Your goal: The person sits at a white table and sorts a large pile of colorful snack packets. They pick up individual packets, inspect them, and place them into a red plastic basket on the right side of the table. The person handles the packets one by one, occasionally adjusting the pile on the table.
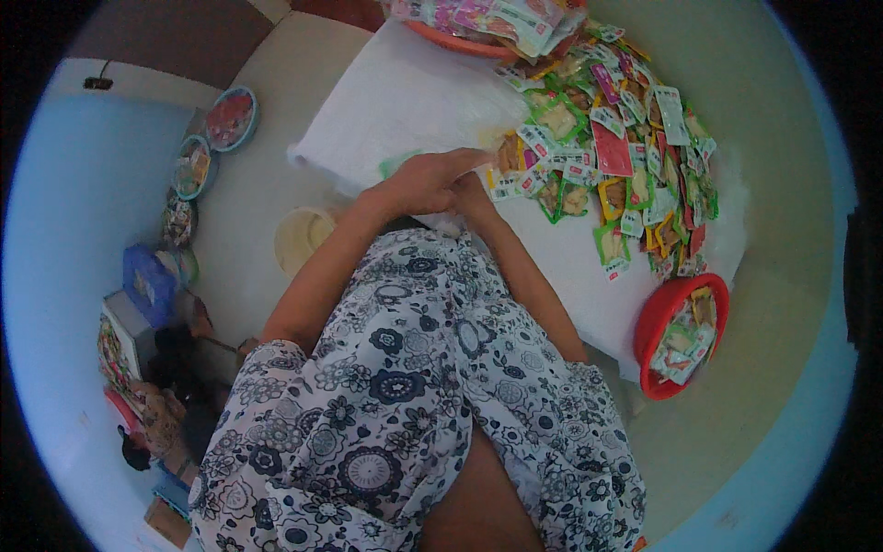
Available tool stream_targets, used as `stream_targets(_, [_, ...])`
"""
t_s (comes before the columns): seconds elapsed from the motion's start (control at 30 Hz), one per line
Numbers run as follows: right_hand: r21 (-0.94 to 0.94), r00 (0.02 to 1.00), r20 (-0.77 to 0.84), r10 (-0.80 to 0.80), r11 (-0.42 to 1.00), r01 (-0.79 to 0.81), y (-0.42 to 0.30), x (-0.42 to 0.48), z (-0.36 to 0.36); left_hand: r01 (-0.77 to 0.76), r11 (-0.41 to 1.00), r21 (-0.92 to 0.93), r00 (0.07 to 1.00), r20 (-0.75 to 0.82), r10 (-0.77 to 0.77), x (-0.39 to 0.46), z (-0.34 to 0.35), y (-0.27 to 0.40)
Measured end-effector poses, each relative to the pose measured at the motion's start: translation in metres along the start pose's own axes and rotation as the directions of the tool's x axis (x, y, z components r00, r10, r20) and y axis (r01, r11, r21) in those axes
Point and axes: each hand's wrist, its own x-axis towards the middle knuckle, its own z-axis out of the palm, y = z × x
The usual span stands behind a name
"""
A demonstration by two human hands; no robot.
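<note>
My left hand [431,178] reaches in from the left, its fingers pointing right, beside the near edge of a pile of small sealed food packets [610,152]. Close against it, partly covered by it, is my right hand [470,196]. The fingers overlap and blur, so whether anything is held between them cannot be told. A pale green item [400,164] lies on the white sheet [414,90] just beyond my left wrist. The packets have clear windows with green, yellow, red or purple borders, and some bear writing.
A red plastic basin [645,345] of packets stands at the right. An orange basin [455,43] heaped with larger bags is at the top. A cream bucket [293,241] stands left of my left forearm. Several filled basins [252,121] line the left wall; another person [162,414] is at lower left.
</note>
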Motion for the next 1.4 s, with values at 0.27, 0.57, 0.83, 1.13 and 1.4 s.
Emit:
stream_targets(0.27, [0.484,0.999,-0.012,-0.039,0.874,0.040,0.012,0.018,0.008,-0.137,0.989,0.050,0.978,-0.150,0.143,-0.002,0.027,-0.007])
stream_targets(0.57, [0.035,0.985,0.007,-0.173,0.984,0.173,0.022,0.013,0.000,-0.055,0.993,0.102,0.972,-0.221,0.076,-0.011,0.026,-0.005])
stream_targets(0.83, [-0.177,0.956,-0.004,-0.292,0.941,0.287,0.030,0.018,0.004,-0.026,1.000,0.010,0.991,-0.131,0.027,-0.005,0.040,-0.001])
stream_targets(1.13, [-0.225,0.928,0.002,-0.372,0.904,0.363,0.036,0.025,0.015,-0.029,0.999,-0.024,0.942,-0.336,0.020,-0.025,0.026,-0.006])
stream_targets(1.4, [-0.524,0.962,-0.001,-0.275,0.819,0.233,0.034,0.051,0.021,0.185,0.949,0.257,0.904,-0.424,-0.061,-0.004,-0.034,-0.091])
